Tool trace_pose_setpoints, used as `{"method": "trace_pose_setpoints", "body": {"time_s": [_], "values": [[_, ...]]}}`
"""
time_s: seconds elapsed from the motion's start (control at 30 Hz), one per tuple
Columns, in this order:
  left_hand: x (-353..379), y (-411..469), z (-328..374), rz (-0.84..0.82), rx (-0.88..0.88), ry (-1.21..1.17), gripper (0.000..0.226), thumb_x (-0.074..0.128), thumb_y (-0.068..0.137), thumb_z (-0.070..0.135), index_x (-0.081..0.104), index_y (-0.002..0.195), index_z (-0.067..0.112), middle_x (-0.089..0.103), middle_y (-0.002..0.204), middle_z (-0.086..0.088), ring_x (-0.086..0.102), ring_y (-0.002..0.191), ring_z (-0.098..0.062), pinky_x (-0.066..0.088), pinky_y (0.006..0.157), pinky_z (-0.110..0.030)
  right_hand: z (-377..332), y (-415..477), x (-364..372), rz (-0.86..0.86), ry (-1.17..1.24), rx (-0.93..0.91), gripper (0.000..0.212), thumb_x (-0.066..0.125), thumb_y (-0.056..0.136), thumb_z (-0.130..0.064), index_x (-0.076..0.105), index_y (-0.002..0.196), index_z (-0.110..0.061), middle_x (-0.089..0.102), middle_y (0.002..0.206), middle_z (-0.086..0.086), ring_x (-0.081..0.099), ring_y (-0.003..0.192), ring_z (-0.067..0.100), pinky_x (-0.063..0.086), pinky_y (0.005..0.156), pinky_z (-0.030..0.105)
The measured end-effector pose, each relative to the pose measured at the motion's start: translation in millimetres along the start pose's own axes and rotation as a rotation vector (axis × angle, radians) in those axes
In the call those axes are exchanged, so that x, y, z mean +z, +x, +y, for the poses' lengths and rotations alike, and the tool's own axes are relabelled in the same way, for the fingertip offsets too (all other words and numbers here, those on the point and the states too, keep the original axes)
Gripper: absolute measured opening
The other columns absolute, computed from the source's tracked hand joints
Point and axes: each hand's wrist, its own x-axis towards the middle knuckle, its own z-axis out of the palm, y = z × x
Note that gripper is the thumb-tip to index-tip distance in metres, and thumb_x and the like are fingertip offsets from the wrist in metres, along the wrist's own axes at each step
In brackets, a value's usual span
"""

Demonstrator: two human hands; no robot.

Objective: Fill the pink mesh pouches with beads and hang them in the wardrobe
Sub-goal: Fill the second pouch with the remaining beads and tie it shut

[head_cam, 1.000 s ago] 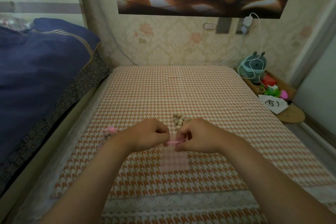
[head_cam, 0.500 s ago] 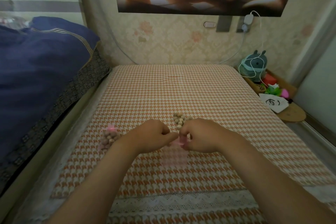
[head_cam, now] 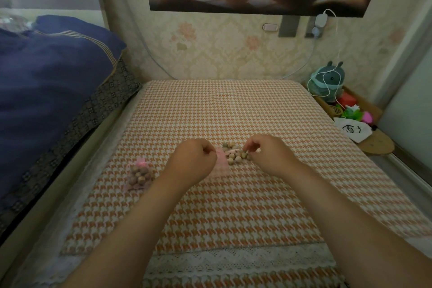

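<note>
My left hand [head_cam: 194,159] pinches the limp mesh pouch [head_cam: 221,165] by its mouth, the best hold. My right hand [head_cam: 268,156] curls over the beads [head_cam: 236,156], small and rolly; can't tell its grip.

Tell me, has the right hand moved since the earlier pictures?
Yes. The right hand moved forward, away from the person, up to the loose beads.

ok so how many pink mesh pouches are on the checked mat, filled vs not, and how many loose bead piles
pink mesh pouch filled with round brown beads: 1
flat pink mesh pouch, no beads seen inside: 1
loose pile of round brown beads: 1
total: 3
</note>
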Motion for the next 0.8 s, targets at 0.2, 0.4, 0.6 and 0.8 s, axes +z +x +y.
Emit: {"method": "trace_pose_setpoints", "body": {"time_s": [0.2,0.4,0.6,0.8], "values": [[5,3,-2,-0.055,0.045,0.066,0.021,0.055,0.091,0.026,0.071,0.103,0.023,0.067,0.104,0.007,0.062,0.085,-0.011,0.055,0.075,-0.030,-10,8,28,0.004,-0.234,-0.012,0.014,0.064,0.094,-0.035,0.074,0.104,-0.034,0.069,0.099,-0.010,0.065,0.090,0.016,0.047,0.068,0.029],[3,4,-11,-0.078,0.108,0.083,0.020,0.056,0.092,0.033,0.068,0.107,0.028,0.057,0.115,0.012,0.052,0.086,-0.007,0.039,0.076,-0.023,-15,16,39,0.020,-0.280,0.024,0.014,0.066,0.091,-0.037,0.076,0.097,-0.030,0.071,0.099,-0.006,0.067,0.089,0.019,0.047,0.066,0.029],[5,2,-6,-0.078,0.089,0.012,0.020,0.055,0.093,0.030,0.068,0.107,0.026,0.058,0.102,0.012,0.055,0.082,-0.009,0.044,0.073,-0.026,-12,17,26,0.072,-0.044,0.069,0.013,0.068,0.092,-0.033,0.073,0.104,-0.030,0.070,0.100,-0.012,0.066,0.094,0.013,0.054,0.078,0.032],[8,4,-5,-0.119,0.098,-0.017,0.030,0.054,0.089,0.029,0.064,0.118,0.025,0.063,0.117,0.010,0.059,0.095,-0.009,0.052,0.087,-0.031,-39,5,-2,0.155,0.394,-0.024,0.011,0.080,0.085,-0.025,0.076,0.094,-0.030,0.072,0.089,-0.013,0.062,0.065,-0.008,0.059,0.074,0.030]]}}
